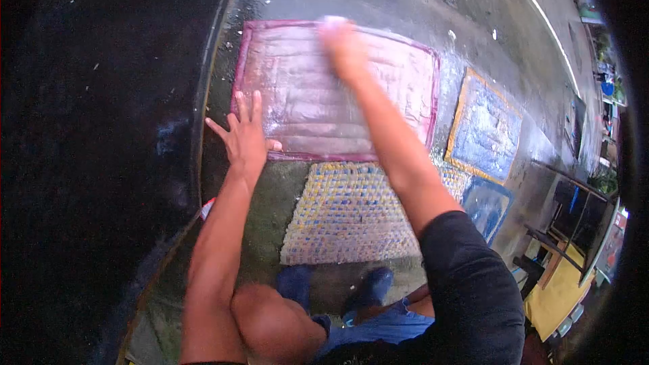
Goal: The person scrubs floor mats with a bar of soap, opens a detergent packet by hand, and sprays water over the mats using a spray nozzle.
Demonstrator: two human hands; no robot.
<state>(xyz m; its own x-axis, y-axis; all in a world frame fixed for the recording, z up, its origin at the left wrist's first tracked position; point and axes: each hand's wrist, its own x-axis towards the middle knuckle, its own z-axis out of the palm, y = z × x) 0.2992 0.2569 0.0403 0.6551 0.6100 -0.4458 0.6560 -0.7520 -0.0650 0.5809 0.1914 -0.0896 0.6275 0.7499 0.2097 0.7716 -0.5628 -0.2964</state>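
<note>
A pink quilted mat with a darker purple border lies flat and wet on the ground, with whitish suds on it. My left hand presses on its lower left corner, fingers spread, some past the border. At the mat's far edge, my right hand is smeared by motion. It is closed around a small pale pinkish-white thing, too blurred to name. My right forearm hides part of the mat's middle.
A woven yellow, blue and white mat lies before my feet. To the right are a blue mat with orange edging and a dark blue mat. A dark raised surface borders the left; a yellow board stands lower right.
</note>
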